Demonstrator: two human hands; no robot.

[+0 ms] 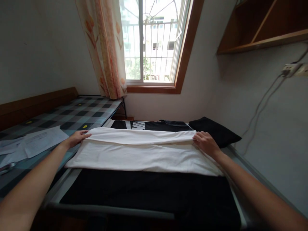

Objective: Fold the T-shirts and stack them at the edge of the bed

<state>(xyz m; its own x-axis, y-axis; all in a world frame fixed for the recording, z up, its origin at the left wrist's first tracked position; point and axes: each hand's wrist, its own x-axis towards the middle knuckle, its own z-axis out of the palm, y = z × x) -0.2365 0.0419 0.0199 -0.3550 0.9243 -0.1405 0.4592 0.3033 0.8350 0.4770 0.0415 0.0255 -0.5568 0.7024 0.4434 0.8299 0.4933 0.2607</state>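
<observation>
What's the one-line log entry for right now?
left hand: holding left end of folded white fabric | right hand: holding its right end | flat black cloth: showing along fabric's near edge

Home-like bedroom, checked mattress [96, 106], flowered curtain [106, 48], barred window [157, 48], wooden wall shelf [262, 25]

You can read no text for certain here. The far black cloth [155, 125] shows you bold white shapes [139, 125] like parts of letters, but you cannot tell which. The papers [43, 141] to your left carry faint print, too small to read. Yellow marks [84, 126] on the checked mattress [69, 113] are unreadable too.
</observation>
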